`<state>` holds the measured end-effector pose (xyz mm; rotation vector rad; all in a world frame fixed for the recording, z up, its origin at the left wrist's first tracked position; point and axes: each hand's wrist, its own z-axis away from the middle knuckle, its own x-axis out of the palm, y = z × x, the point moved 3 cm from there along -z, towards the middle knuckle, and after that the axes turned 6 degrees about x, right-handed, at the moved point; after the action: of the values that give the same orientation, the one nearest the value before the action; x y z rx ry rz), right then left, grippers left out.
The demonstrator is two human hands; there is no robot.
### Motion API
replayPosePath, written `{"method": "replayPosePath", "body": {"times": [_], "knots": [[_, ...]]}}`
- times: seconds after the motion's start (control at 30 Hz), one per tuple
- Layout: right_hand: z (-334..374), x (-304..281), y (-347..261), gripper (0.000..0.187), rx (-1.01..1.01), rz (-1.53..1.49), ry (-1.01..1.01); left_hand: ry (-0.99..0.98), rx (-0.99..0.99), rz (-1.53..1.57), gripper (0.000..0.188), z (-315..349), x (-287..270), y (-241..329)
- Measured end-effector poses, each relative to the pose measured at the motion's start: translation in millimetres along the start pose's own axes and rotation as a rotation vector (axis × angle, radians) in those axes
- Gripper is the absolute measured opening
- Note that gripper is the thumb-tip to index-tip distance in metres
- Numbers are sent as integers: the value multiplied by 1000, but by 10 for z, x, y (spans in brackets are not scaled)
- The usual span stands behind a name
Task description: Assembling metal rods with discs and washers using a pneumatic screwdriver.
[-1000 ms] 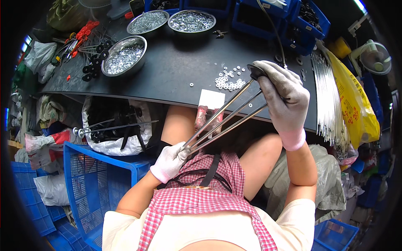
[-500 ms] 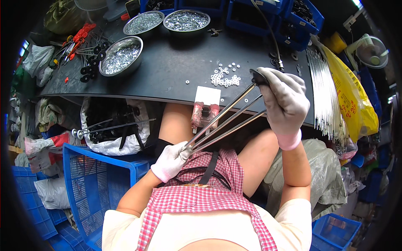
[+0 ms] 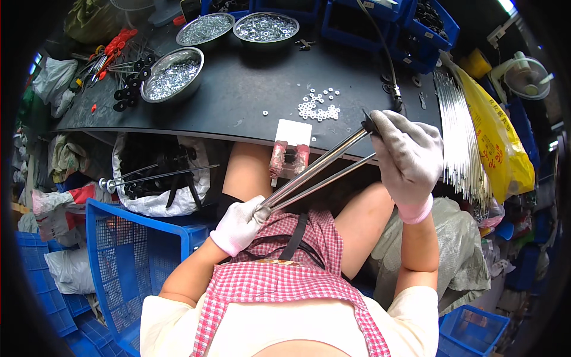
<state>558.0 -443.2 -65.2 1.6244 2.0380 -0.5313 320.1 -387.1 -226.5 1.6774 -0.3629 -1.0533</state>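
Observation:
A few slim silver metal rods (image 3: pixel 318 165) slant up to the right across my lap. Gloved in white, my left hand (image 3: pixel 241 226) is closed round their lower ends. My right hand (image 3: pixel 409 157), in a greyish-white glove, pinches a black disc-like part (image 3: pixel 369 124) at the upper end of the rods. The disc is nearly edge-on, and the fingers partly hide it; how it joins the rods cannot be made out. Just left of the rods, at the table edge, stands a small fixture (image 3: pixel 289 157) with pink-wrapped sides and a white plate (image 3: pixel 294 131).
White washers (image 3: pixel 319 106) lie loose on the dark table (image 3: pixel 250 83). Three metal bowls of small hardware, including one at left (image 3: pixel 172 76), stand farther back. A bundle of silver rods (image 3: pixel 461 137) lies at right beside a yellow bag (image 3: pixel 502 140). A blue crate (image 3: pixel 134 262) sits at lower left.
My right hand has come down slightly toward me. The black disc has turned from a broader view to nearly edge-on, and the rods have drawn closer together. My left hand keeps its grip.

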Motion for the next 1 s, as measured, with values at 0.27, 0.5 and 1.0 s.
{"method": "replayPosePath", "body": {"times": [0.27,0.5,1.0], "knots": [[2,12,-155,52,177,67,-175,28,-24,91,34,-109,72,81],[742,301,-163,45,849,-904,265,-18,-10,374,37,-214,21,-28],[692,772,-542,47,963,-1808,-246,-323,-99,576,38,-350,130,405]]}}
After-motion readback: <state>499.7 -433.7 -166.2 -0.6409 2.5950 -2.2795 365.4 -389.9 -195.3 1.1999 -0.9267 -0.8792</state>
